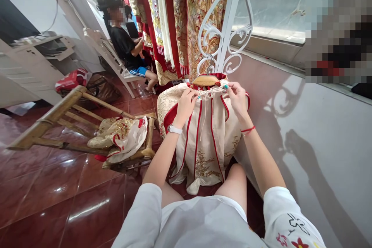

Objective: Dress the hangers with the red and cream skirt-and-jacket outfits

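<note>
A cream garment (206,131) with red piping and gold embroidery hangs in front of me from a wooden hanger (206,81). Across its gathered top edge runs a thin pale cord (209,93), one end dangling down the front panel. My left hand (186,106) pinches this cord and edge on the left, fingers closed. On the right, my right hand (236,97) pinches the same top edge between thumb and fingers. Exactly how much cloth or cord lies in each pinch is hidden.
A bamboo chair (78,139) at left bears a folded embroidered garment (124,135). A white scrolled metal stand (225,35) holds the hanger against the wall. Other embroidered clothes (200,19) hang behind. A person in black (123,40) sits farther back.
</note>
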Demonstrator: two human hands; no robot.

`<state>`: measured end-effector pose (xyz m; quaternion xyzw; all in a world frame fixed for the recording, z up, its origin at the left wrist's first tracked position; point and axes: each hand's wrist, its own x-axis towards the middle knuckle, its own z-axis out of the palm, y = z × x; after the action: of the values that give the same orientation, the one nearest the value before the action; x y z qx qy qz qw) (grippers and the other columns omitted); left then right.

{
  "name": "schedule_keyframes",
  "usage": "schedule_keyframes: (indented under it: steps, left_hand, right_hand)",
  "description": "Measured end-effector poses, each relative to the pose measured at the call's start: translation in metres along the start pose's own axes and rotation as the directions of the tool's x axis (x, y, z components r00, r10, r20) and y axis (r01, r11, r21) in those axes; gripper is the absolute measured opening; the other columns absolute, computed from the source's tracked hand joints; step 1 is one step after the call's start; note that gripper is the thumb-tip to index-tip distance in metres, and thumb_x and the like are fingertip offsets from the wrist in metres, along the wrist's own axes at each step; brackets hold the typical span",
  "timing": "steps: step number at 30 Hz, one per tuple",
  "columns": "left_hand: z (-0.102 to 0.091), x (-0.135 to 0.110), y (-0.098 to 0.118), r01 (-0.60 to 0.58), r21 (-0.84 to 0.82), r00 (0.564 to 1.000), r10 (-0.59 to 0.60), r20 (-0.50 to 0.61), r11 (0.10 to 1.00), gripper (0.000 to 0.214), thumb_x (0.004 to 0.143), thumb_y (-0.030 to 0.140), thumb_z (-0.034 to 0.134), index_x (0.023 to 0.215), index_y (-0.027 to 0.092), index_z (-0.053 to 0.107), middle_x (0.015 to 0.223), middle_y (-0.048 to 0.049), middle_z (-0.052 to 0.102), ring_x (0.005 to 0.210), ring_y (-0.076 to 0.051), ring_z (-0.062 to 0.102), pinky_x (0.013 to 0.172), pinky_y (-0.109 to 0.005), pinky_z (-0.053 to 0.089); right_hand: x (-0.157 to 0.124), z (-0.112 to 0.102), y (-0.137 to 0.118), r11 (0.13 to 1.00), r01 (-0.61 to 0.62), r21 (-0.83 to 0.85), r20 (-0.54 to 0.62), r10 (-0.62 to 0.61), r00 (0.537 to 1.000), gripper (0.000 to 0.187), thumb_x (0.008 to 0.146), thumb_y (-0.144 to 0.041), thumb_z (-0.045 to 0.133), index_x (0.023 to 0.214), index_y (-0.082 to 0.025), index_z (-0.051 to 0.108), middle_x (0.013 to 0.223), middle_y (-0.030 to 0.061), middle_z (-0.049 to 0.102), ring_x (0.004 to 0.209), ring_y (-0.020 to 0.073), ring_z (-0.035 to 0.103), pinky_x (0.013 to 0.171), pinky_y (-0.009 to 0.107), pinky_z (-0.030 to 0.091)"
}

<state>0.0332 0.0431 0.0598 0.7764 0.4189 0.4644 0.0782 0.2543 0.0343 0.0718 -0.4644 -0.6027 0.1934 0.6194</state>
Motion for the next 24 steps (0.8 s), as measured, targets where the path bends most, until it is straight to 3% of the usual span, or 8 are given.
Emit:
schedule_keyframes:
  steps: [2, 4, 9, 11, 15, 18, 21, 24]
  left_hand:
    - [0.001, 0.001, 0.000, 0.046, -0.085, 0.998, -0.044, 0.033, 0.995, 0.008, 0.096, 0.016, 0.055, 0.092, 0.017, 0.062, 0.104, -0.0067, 0.060, 0.091, -0.018, 0.058, 0.087, -0.030, 0.049]
    - [-0.001, 0.001, -0.001, 0.059, -0.137, 0.996, -0.050, 0.073, 0.989, 0.008, 0.097, 0.018, 0.055, 0.090, 0.017, 0.060, 0.103, -0.0060, 0.058, 0.090, -0.017, 0.057, 0.084, -0.028, 0.048]
    - [-0.006, 0.001, -0.001, 0.038, -0.161, 0.989, -0.013, 0.151, 0.986, 0.007, 0.095, 0.018, 0.055, 0.088, 0.018, 0.058, 0.103, -0.0051, 0.056, 0.093, -0.018, 0.056, 0.090, -0.030, 0.046]
    - [-0.005, 0.002, -0.002, 0.084, -0.201, 0.982, -0.046, 0.183, 0.976, 0.007, 0.092, 0.016, 0.057, 0.086, 0.018, 0.056, 0.098, -0.0041, 0.055, 0.087, -0.017, 0.054, 0.085, -0.029, 0.046]
    - [-0.003, 0.008, -0.009, 0.143, -0.357, 0.974, -0.067, 0.218, 0.923, 0.010, 0.090, 0.016, 0.057, 0.081, 0.018, 0.054, 0.088, -0.0012, 0.052, 0.081, -0.015, 0.051, 0.080, -0.028, 0.043]
    - [-0.004, 0.009, -0.012, 0.191, -0.424, 0.956, -0.070, 0.284, 0.885, 0.010, 0.089, 0.018, 0.057, 0.079, 0.018, 0.055, 0.085, -0.0003, 0.052, 0.082, -0.015, 0.050, 0.083, -0.027, 0.042]
    - [-0.006, 0.007, -0.010, 0.238, -0.418, 0.948, -0.117, 0.295, 0.877, 0.007, 0.086, 0.020, 0.061, 0.080, 0.017, 0.059, 0.086, -0.0009, 0.053, 0.083, -0.015, 0.050, 0.083, -0.027, 0.042]
    - [-0.006, 0.003, -0.007, 0.314, -0.491, 0.940, -0.193, 0.281, 0.813, 0.011, 0.087, 0.026, 0.062, 0.080, 0.018, 0.058, 0.085, -0.0015, 0.056, 0.081, -0.014, 0.051, 0.080, -0.027, 0.043]
  right_hand:
    - [-0.005, 0.003, -0.002, 0.983, -0.138, 0.125, 0.156, 0.118, 0.981, 0.040, 0.096, -0.059, 0.045, 0.083, -0.023, 0.056, 0.085, 0.0031, 0.058, 0.075, 0.0164, 0.060, 0.066, 0.030, 0.053]
    - [-0.005, -0.002, -0.005, 0.989, -0.145, 0.013, 0.220, 0.139, 0.966, 0.046, 0.097, -0.062, 0.039, 0.076, -0.023, 0.051, 0.074, 0.0013, 0.054, 0.067, 0.0160, 0.057, 0.061, 0.029, 0.050]
    - [-0.001, -0.026, -0.017, 0.929, 0.043, -0.366, 0.064, -0.021, 0.998, 0.038, 0.084, -0.058, 0.066, 0.076, -0.023, 0.056, 0.074, 0.0032, 0.053, 0.078, 0.0201, 0.053, 0.068, 0.030, 0.045]
    - [-0.007, -0.026, -0.020, 0.940, 0.067, -0.335, 0.124, -0.027, 0.992, 0.042, 0.085, -0.062, 0.063, 0.074, -0.022, 0.056, 0.074, 0.0040, 0.055, 0.077, 0.0196, 0.053, 0.070, 0.031, 0.045]
    - [-0.020, -0.027, -0.014, 0.995, -0.037, -0.090, 0.356, 0.067, 0.932, 0.053, 0.097, -0.067, 0.032, 0.072, -0.023, 0.048, 0.069, 0.0018, 0.051, 0.064, 0.0160, 0.050, 0.067, 0.031, 0.049]
    - [-0.017, -0.035, -0.008, 0.957, -0.009, -0.288, 0.233, 0.079, 0.969, 0.043, 0.096, -0.058, 0.041, 0.071, -0.023, 0.045, 0.071, 0.0029, 0.053, 0.070, 0.0177, 0.051, 0.070, 0.032, 0.049]
    - [-0.013, -0.040, -0.006, 0.849, 0.046, -0.526, 0.062, -0.016, 0.998, 0.027, 0.084, -0.043, 0.060, 0.072, -0.022, 0.046, 0.086, 0.0078, 0.060, 0.090, 0.0237, 0.054, 0.080, 0.036, 0.048]
    - [-0.016, -0.043, -0.005, 0.883, 0.017, -0.469, 0.079, 0.023, 0.997, 0.026, 0.080, -0.042, 0.063, 0.074, -0.022, 0.048, 0.084, 0.0064, 0.062, 0.085, 0.0219, 0.056, 0.076, 0.035, 0.049]
